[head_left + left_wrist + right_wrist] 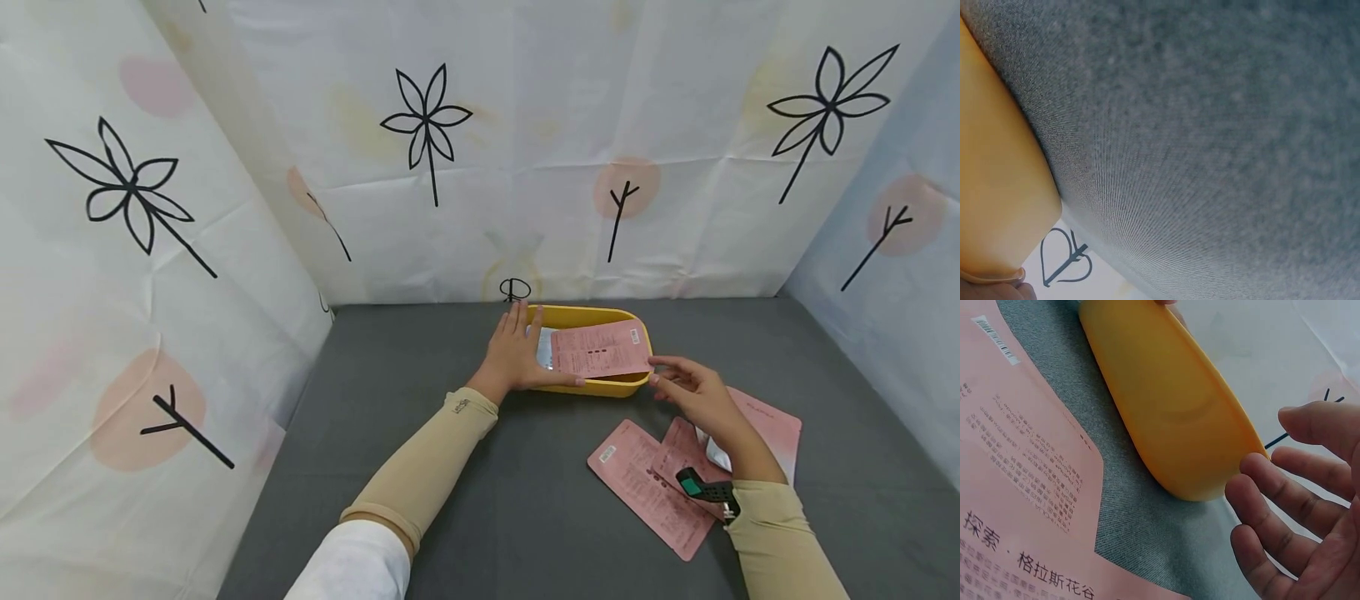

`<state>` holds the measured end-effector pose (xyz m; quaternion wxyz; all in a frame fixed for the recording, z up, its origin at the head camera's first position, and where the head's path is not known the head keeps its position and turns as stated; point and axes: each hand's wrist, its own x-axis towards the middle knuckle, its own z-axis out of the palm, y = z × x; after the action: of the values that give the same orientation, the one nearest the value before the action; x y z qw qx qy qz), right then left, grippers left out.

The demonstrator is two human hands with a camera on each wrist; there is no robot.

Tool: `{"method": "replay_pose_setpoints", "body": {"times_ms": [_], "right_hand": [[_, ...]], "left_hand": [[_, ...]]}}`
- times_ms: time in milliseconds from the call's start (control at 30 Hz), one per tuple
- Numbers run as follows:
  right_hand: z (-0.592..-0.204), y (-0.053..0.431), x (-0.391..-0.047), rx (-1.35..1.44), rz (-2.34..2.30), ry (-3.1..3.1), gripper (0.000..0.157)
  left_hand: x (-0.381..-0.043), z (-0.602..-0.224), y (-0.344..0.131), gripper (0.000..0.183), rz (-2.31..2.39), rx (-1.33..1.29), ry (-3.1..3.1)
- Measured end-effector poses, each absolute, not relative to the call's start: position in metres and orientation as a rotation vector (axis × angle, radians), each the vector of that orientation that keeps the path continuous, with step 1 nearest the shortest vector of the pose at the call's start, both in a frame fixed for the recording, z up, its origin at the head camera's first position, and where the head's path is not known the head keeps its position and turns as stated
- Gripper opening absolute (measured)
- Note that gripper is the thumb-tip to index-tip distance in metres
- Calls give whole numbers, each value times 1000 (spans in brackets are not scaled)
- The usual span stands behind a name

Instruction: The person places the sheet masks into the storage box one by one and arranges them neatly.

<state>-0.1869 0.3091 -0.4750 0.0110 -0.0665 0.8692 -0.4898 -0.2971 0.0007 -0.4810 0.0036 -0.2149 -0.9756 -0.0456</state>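
A yellow basket (592,389) stands at the back of the grey table, with a pink printed packet (600,348) lying in it over a pale one (545,348). My left hand (517,350) rests across the basket's left end, fingers straight, thumb along the front rim. At the other end, my right hand (693,390) has loosely bent fingers close to the rim and packet edge. In the right wrist view its fingertips (1254,465) are beside the basket's end and pinch nothing. The left wrist view shows mostly sleeve and table.
Before the basket, on the right, lie several pink packets: one with a barcode (637,479), a smaller one (678,454) overlapping it, and a pink-and-white one (772,425) partly behind my right wrist. White patterned cloth (510,167) hangs along the back and sides.
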Motion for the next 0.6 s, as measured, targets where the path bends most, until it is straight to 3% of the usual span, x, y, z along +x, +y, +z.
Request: {"method": "replay_pose_setpoints", "body": {"times_ms": [600], "right_hand": [[-468,320,-167,-238,-1333,2816,50]], "left_hand": [[-297,-479,0,140,-129,-684,-3065]]}}
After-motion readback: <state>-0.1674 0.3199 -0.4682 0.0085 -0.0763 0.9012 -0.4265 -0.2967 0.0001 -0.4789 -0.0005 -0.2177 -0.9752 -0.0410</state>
